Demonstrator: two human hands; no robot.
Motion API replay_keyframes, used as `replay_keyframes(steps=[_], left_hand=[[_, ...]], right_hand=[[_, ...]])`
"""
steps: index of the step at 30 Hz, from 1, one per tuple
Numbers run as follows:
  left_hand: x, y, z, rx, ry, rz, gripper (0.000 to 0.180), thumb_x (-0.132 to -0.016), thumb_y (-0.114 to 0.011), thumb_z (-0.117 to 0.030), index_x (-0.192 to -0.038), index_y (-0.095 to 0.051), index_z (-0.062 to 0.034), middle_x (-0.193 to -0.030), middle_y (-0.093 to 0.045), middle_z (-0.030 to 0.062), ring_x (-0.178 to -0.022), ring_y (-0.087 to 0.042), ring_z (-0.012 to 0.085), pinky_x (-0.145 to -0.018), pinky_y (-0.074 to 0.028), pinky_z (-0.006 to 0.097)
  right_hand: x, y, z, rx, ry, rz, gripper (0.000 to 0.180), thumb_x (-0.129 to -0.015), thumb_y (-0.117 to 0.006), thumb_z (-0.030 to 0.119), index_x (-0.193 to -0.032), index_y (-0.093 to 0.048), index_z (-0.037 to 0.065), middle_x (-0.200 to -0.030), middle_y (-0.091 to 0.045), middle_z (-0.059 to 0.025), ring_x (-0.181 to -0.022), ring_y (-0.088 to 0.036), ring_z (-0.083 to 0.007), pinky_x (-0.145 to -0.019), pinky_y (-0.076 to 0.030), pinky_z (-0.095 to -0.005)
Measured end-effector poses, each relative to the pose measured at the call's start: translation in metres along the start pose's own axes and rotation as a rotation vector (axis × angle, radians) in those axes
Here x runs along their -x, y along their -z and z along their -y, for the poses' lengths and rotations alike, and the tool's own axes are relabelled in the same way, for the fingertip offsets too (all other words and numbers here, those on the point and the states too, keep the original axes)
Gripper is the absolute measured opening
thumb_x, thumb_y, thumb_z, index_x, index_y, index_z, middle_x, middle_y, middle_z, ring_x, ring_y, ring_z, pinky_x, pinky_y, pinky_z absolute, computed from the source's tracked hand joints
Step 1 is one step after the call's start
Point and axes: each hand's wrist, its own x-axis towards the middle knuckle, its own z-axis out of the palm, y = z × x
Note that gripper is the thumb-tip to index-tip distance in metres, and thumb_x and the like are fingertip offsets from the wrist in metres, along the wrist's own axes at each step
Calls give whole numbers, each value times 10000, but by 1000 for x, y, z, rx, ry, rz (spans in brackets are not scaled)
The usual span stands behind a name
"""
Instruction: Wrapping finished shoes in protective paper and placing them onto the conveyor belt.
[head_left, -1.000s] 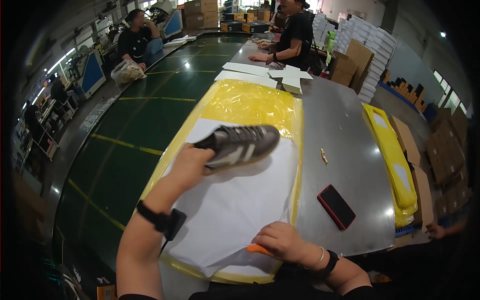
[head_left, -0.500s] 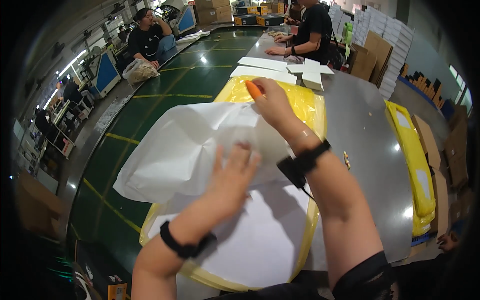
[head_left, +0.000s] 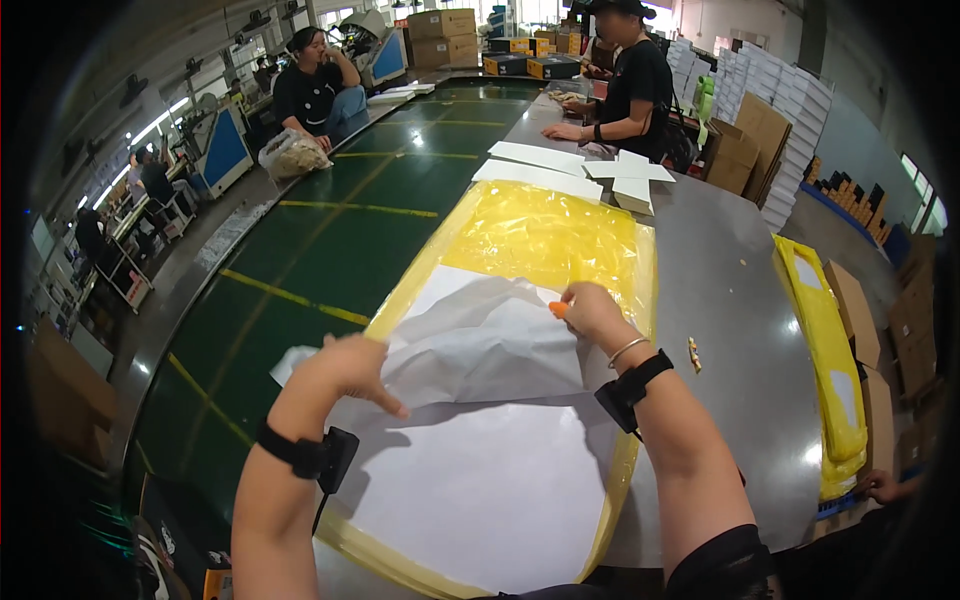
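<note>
A thin white sheet lies rumpled across a stack of smooth white paper, which rests in opened yellow plastic wrapping. At the sheet's left side is my left hand, its thumb and fingers apart, palm down and seemingly empty. My right hand is closed around a small orange tool at the sheet's right edge. Only the orange tip shows; the fingers hide the rest, so its exact kind is unclear. Dark bands with small boxes circle both my wrists.
A green conveyor belt with yellow lines runs along the left. White cut-out cards lie beyond the wrapping on the metal table. A small wrapped item and yellow packs are at right. Two people are at the far end.
The white sheet has dropped back nearer to me, uncovering more yellow wrapping. My left hand has moved left off the sheet's middle; my right hand has come down nearer with the orange tool.
</note>
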Motion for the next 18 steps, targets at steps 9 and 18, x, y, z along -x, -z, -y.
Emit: replay_keyframes(steps=[9, 18], left_hand=[[-62, 10, -49, 264, -226, 255, 842, -498, -855, -335, -1201, -523, -12, -1091, -576, 177, -1025, -532, 345, -901, -417, 378], [40, -145, -8, 1795, 55, -447, 546, -839, -640, -416, -1234, -497, -68, -1121, -595, 87, -957, -586, 241, -851, -463, 355]], right_hand=[[62, -15, 60, 127, 1140, -41, 883, -527, -869, 380, -1239, -470, 43, -1136, -575, -203, -1067, -548, -353, -887, -438, -394], [53, -23, 70, 64, 686, 416, 709, -504, -887, 273, -1092, -566, 42, -964, -639, -131, -929, -602, -237, -816, -456, -309]])
